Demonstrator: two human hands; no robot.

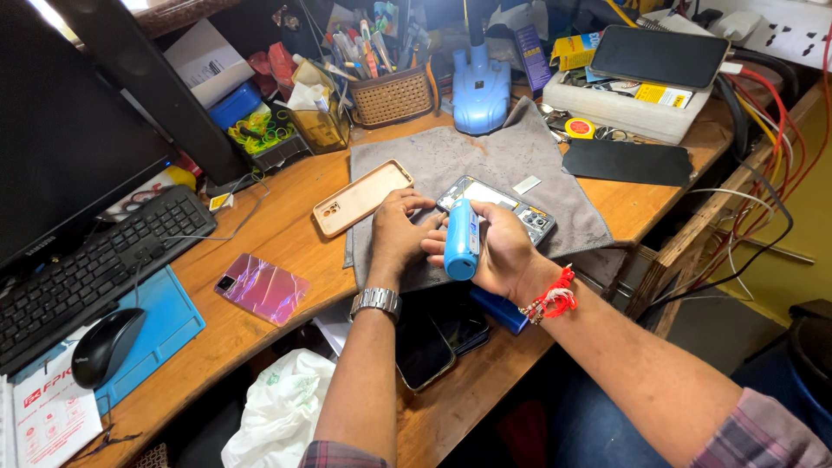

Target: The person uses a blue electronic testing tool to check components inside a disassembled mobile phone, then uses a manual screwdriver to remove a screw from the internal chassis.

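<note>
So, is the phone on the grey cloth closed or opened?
Opened: the phone lies with its inner parts exposed; a beige back cover lies apart.

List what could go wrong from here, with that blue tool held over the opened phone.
1. The right hand holds the blue tool right above the opened phone; a slip might gouge its exposed insides.
2. The left hand only steadies the phone on the grey cloth, so it may slide.
3. The dark phones below the wrists lie near the desk edge; an elbow might knock them off.
</note>
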